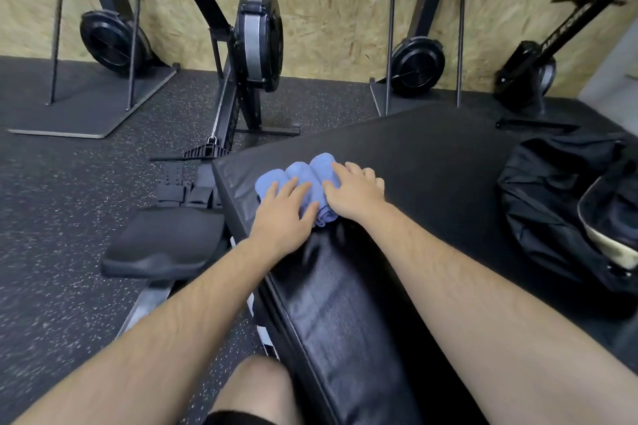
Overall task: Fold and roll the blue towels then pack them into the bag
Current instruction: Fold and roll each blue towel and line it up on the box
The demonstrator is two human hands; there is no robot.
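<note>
Three rolled blue towels (303, 176) lie side by side near the left edge of a black padded box (431, 162). My left hand (284, 214) rests on the left rolls with its fingers spread flat. My right hand (355, 191) lies over the right roll, fingers extended across it. Both hands cover the near ends of the rolls. A black bag (552, 203) sits on the right side of the box with its opening facing right, partly cut off by the frame edge.
A rowing machine (255, 41) stands to the left of the box, its black seat (162, 245) just below my left forearm. More gym machines (419, 65) line the wood-chip wall. The floor is dark speckled rubber. My knee (255, 390) shows at the bottom.
</note>
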